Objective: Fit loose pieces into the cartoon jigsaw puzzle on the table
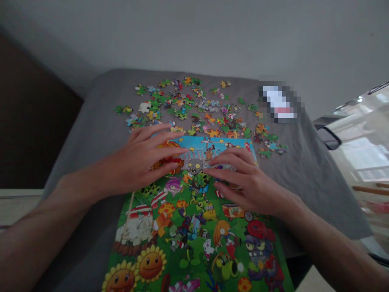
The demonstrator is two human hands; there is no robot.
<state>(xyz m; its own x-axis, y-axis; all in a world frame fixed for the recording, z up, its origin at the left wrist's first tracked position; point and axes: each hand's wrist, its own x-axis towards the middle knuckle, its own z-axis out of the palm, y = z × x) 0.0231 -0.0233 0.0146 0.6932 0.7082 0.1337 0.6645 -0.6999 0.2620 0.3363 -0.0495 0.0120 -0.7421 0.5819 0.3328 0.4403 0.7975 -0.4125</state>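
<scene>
A large colourful cartoon puzzle picture (194, 231) with green ground, sunflowers and a blue sky strip lies on a grey cloth-covered table (97, 121). My left hand (146, 158) lies flat on its upper left part, fingers stretched out toward the middle. My right hand (243, 178) lies flat on the upper right part, fingers spread and pointing left. The fingertips of both hands nearly meet over a grey cartoon face. Neither hand holds anything. Several loose puzzle pieces (197, 107) are scattered on the cloth beyond the picture.
A blurred white and pink object (279, 103) sits at the far right of the table. A dark-rimmed object (330, 138) and bright glass surfaces stand to the right. A dark panel is at the left, a pale wall behind.
</scene>
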